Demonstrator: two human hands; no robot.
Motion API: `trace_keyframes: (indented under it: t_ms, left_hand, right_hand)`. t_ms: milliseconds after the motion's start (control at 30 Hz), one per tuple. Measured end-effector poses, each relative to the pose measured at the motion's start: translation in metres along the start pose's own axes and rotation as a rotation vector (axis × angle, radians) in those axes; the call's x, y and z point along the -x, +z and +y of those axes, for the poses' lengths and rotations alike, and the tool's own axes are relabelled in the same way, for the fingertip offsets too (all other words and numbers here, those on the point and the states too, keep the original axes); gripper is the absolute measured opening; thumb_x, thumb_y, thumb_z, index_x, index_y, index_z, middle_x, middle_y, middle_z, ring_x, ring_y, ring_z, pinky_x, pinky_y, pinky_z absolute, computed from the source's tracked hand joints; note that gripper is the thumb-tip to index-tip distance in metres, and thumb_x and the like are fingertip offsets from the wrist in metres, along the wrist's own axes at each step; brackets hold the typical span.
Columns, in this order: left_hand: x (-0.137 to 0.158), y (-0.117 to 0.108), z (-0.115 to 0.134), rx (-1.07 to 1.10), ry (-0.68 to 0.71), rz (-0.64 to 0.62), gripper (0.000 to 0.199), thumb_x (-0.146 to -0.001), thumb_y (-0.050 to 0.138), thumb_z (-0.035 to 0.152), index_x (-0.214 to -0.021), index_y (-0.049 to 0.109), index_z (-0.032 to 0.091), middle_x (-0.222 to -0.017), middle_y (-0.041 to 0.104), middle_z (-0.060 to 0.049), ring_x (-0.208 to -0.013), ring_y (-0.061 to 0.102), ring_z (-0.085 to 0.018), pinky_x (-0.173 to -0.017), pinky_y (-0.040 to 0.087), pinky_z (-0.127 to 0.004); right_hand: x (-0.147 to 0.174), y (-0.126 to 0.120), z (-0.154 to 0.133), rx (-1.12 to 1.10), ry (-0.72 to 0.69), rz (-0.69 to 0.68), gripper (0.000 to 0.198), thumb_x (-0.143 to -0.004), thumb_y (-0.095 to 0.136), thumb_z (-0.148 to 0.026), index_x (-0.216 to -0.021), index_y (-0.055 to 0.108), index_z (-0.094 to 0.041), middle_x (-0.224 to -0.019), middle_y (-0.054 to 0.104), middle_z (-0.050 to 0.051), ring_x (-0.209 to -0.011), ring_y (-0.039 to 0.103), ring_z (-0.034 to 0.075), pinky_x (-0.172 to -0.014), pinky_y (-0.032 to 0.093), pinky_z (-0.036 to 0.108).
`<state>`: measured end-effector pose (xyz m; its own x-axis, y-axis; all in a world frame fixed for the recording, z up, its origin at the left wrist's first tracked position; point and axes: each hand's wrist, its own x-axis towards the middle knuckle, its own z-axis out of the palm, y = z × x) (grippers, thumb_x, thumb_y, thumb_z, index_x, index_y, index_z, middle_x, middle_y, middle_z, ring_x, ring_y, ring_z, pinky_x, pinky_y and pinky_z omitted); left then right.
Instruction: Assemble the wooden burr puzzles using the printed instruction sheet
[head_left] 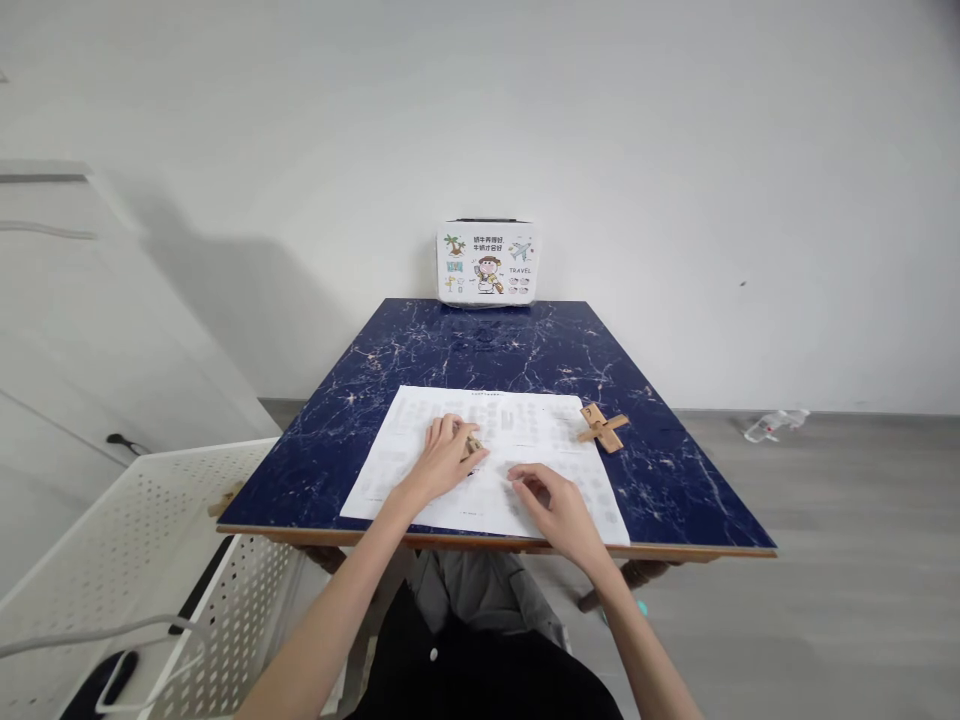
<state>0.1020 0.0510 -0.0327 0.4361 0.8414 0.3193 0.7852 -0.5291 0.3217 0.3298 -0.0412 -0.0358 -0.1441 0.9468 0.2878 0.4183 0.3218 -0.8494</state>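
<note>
My left hand is over the middle of a printed white sheet. Its thumb and fingers are closed around a small light-brown wooden piece, partly hidden by the fingers. To the right, my right hand hovers low over the sheet near its front edge. The fingers are bent, with a small gap between thumb and forefinger, and nothing shows between them. Beyond it, at the sheet's right edge, lies a cross-shaped assembly of flat wooden pieces, with a dark mark on one piece.
The sheet lies on a dark blue marbled table. At the back, a white printed case stands against the wall. A white perforated basket with a cable sits at the left. A clear plastic item is on the floor at right.
</note>
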Motion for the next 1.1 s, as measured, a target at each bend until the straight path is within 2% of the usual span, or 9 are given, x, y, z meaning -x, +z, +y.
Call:
trace_keyframes:
  t_ms: [233,433,633,833,967,1033,1100]
  left_hand:
    - [-0.012,-0.023,-0.056,-0.109,-0.051,0.006,0.042,-0.101,0.052,0.049,-0.131,0.060,0.020,-0.123,0.047,-0.014,-0.116,0.045,-0.034,-0.109,0.037,-0.056]
    - [-0.018,-0.038,-0.090,-0.155,-0.060,-0.042,0.045,-0.100,0.051,0.052,-0.131,0.061,0.022,-0.125,0.049,-0.014,-0.116,0.046,-0.034,-0.106,0.038,-0.054]
    - [-0.018,-0.045,-0.107,-0.146,-0.076,-0.057,0.046,-0.099,0.052,0.056,-0.132,0.062,0.026,-0.132,0.052,-0.012,-0.116,0.047,-0.034,-0.104,0.038,-0.052]
    - [-0.014,-0.040,-0.109,-0.133,-0.116,0.012,0.045,-0.099,0.053,0.056,-0.130,0.063,0.025,-0.130,0.052,-0.011,-0.117,0.047,-0.033,-0.107,0.036,-0.051]
    - [-0.011,-0.039,-0.109,-0.137,-0.126,0.030,0.044,-0.098,0.055,0.055,-0.130,0.064,0.025,-0.129,0.053,-0.011,-0.117,0.048,-0.033,-0.107,0.037,-0.051]
    - [-0.008,-0.039,-0.109,-0.145,-0.128,0.041,0.045,-0.098,0.055,0.054,-0.131,0.064,0.025,-0.129,0.053,-0.012,-0.116,0.048,-0.033,-0.107,0.037,-0.051]
    - [-0.006,-0.039,-0.108,-0.153,-0.120,0.048,0.046,-0.098,0.054,0.053,-0.133,0.062,0.025,-0.129,0.054,-0.012,-0.117,0.048,-0.033,-0.108,0.037,-0.051]
  right_hand:
    - [-0.003,-0.006,-0.004,-0.013,0.005,-0.086,0.023,-0.100,0.057,-0.038,-0.102,0.073,-0.022,-0.092,0.075,0.004,-0.074,0.063,0.020,-0.069,0.047,0.031]
    - [-0.009,-0.016,-0.002,-0.030,-0.013,-0.169,0.024,-0.100,0.056,-0.037,-0.104,0.074,-0.022,-0.087,0.074,0.003,-0.071,0.061,0.018,-0.066,0.044,0.029]
    - [-0.007,-0.019,-0.002,-0.025,-0.006,-0.196,0.025,-0.100,0.056,-0.038,-0.106,0.075,-0.023,-0.086,0.073,0.003,-0.073,0.061,0.019,-0.068,0.044,0.029]
    - [-0.005,-0.018,-0.005,-0.040,0.001,-0.184,0.024,-0.101,0.055,-0.037,-0.104,0.074,-0.023,-0.097,0.076,0.004,-0.081,0.065,0.020,-0.072,0.047,0.030]
    - [-0.005,-0.015,-0.001,-0.065,-0.005,-0.124,0.027,-0.102,0.054,-0.042,-0.102,0.072,-0.022,-0.098,0.076,0.006,-0.083,0.068,0.021,-0.075,0.051,0.032]
    - [-0.005,-0.017,0.007,-0.129,0.026,-0.029,0.032,-0.102,0.053,-0.047,-0.115,0.065,-0.021,-0.097,0.076,0.007,-0.077,0.069,0.020,-0.071,0.053,0.031]
    - [-0.006,-0.024,0.017,-0.198,0.096,0.128,0.047,-0.101,0.052,-0.054,-0.134,0.052,-0.020,-0.094,0.076,0.008,-0.062,0.066,0.018,-0.058,0.052,0.030]
